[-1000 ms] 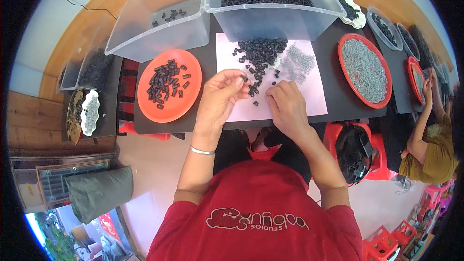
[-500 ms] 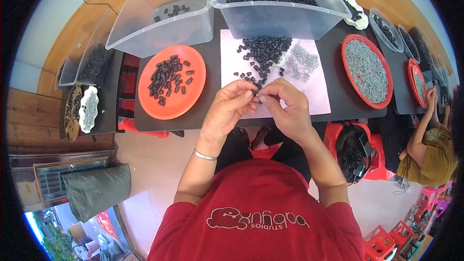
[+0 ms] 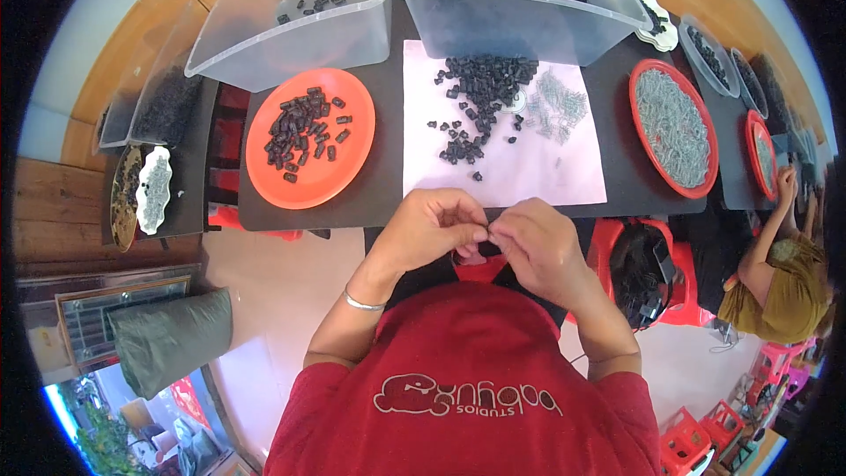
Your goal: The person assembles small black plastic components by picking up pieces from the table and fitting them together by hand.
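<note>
My left hand (image 3: 437, 227), with a silver bangle at the wrist, and my right hand (image 3: 542, 242) meet just in front of the table's near edge. Fingertips of both are pinched together and touching; whatever lies between them is too small and covered to make out. Beyond them, a white sheet (image 3: 546, 178) bears a heap of small black plastic parts (image 3: 485, 92), with a single black part (image 3: 478, 176) closest to my hands. Thin, clear-looking small pieces (image 3: 560, 104) lie in a pile right of the heap.
An orange plate (image 3: 269, 185) with black pieces is at left. A red-rimmed tray of silvery small pieces (image 3: 674, 128) stands at right. Clear plastic bins (image 3: 520, 31) line the back. Another person (image 3: 775, 286) sits far right, beside red stools (image 3: 687, 445).
Both hands have drawn back from the sheet toward my body, still pinched together. Black parts they covered before now show on the sheet. The view has shifted slightly.
</note>
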{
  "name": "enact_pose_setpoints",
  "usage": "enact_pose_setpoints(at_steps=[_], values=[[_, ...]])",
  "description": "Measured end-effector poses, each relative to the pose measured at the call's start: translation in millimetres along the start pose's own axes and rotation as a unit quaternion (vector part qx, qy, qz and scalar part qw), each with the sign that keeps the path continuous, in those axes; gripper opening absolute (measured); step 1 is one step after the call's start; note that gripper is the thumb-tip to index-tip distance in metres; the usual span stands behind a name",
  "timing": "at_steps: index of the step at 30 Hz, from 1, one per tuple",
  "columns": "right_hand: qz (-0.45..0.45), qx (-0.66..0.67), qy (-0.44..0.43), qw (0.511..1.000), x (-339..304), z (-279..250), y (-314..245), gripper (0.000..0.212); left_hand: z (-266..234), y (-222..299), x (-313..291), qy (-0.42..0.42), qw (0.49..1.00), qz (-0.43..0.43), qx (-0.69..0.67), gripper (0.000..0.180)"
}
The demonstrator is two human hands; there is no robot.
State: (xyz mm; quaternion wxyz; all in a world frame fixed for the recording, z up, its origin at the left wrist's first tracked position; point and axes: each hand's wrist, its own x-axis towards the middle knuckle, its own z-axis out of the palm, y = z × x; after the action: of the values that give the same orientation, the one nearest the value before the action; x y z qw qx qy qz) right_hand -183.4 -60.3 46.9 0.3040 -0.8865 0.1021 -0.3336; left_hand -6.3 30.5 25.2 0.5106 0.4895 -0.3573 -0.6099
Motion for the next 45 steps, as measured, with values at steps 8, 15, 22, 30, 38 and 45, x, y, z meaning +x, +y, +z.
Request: enact_pose_setpoints(at_steps=[8, 15, 22, 30, 38, 45], values=[[-0.072, -0.126, -0.098, 0.985, -1, -14, -21, 0.024, 5, -3, -8, -0.035, 0.998, -0.039, -0.024, 0.006], [-0.023, 0.082, -0.014, 0.996, 13, -11, -2, 0.018, 0, 6, -4, -0.087, 0.992, -0.025, -0.089, 0.011], [-0.038, -0.072, -0.005, 0.997, 38, 9, 34, 0.022, -27, 3, 20, 0.007, 0.971, 0.109, -0.214, 0.017], [-0.037, -0.141, -0.133, 0.980, 43, 13, 40, 0.027, -36, -13, 31, -0.046, 0.943, 0.135, -0.300, 0.017], [-0.080, -0.140, -0.116, 0.980, 44, 12, 47, 0.020, -34, -10, 28, -0.028, 0.945, 0.137, -0.297, 0.019], [0.002, -0.024, -0.021, 0.999, 37, 15, 48, 0.016, -34, -14, 27, -0.027, 0.945, 0.132, -0.297, 0.018]])
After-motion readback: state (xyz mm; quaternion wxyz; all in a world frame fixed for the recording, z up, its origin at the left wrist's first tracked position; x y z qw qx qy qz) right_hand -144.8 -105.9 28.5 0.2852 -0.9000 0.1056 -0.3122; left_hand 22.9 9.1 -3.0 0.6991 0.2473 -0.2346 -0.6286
